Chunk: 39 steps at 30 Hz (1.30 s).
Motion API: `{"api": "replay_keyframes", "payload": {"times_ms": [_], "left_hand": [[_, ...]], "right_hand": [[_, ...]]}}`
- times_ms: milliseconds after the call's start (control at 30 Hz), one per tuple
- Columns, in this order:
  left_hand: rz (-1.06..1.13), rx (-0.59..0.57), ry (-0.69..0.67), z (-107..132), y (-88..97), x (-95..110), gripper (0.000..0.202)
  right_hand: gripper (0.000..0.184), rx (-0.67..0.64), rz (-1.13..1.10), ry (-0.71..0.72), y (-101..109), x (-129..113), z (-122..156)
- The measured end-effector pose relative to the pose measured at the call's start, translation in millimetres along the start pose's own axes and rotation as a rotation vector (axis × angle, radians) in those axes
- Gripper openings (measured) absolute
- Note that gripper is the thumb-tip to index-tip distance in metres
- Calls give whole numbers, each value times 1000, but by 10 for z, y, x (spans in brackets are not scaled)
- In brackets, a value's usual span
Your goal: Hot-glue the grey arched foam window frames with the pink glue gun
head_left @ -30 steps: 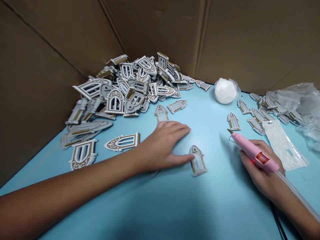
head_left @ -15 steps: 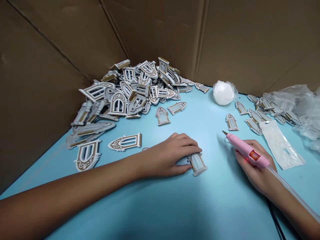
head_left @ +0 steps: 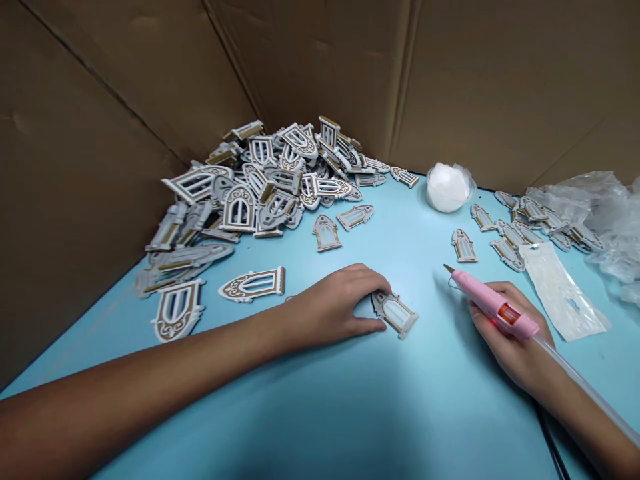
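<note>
A: Doing what with the left hand (head_left: 345, 303)?

B: Resting a curved thumb and fingers about the pointed end of a grey window piece (head_left: 397, 313), on or just above the blue table (head_left: 325, 413), between both hands. Being unable to tell whether pinching firmly or only touching.

A: And with the right hand (head_left: 520, 357)?

B: Holding a pink glue gun (head_left: 487, 297) in closed fingers, aiming the nozzle up and leftward, apart from the piece.

A: Risking what?

B: Perhaps risking a skewed piece, from steadying only one end; probably risking a burn too, from bringing a possibly hot nozzle near bare left fingertips.

A: And farther out?

B: Possibly snagging the black cord (head_left: 547, 440) near the right forearm by reaching across, or scorching the plastic sleeve (head_left: 563, 290) beside the right hand by swinging the nozzle back. Maybe toppling the heaped window pieces (head_left: 275, 180) by nudging carelessly.
</note>
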State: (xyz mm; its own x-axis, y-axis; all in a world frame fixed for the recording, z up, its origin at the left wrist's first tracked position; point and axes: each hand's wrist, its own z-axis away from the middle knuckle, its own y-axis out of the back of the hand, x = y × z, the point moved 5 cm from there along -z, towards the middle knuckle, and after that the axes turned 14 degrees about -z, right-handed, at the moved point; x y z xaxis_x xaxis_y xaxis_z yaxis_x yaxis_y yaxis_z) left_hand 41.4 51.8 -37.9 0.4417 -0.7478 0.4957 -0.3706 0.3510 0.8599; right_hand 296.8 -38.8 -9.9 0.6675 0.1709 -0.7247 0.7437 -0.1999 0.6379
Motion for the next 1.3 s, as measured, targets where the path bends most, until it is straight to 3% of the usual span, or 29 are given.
{"api": "replay_keyframes", "payload": {"times_ms": [133,333,433,567,667,800,867,1000,1200,1300], "left_hand": [[2,-16,81,-6,6,-42,48],[44,0,-67,-22,6,-21,30],[81,26,18,-25,-30,-100,25],[144,22,159,-22,-60,-198,43],[139,-2,122,-35,-31,-174,55],[38,-90,40,-41,6,-46,39],[-35,-124,65,-29,7,12,31],[-162,-132,131,6,-11,81,51],[-55,-84,-34,41,-30,161,58],[-40,-108,-15,49,-50,146,68]], "right_hand": [[10,-7,-12,7,-4,7,12],[12,-5,-34,-7,-6,-14,4],[12,-1,-43,-17,-7,-33,-4],[13,5,-42,-18,-10,-45,-4],[12,11,-49,-24,-11,-45,3],[11,29,-70,-40,-3,-52,3],[12,45,-81,-81,6,-44,1],[17,58,-101,-230,15,26,18],[24,49,-138,-420,13,166,75],[32,100,-169,-527,10,221,113]]}}
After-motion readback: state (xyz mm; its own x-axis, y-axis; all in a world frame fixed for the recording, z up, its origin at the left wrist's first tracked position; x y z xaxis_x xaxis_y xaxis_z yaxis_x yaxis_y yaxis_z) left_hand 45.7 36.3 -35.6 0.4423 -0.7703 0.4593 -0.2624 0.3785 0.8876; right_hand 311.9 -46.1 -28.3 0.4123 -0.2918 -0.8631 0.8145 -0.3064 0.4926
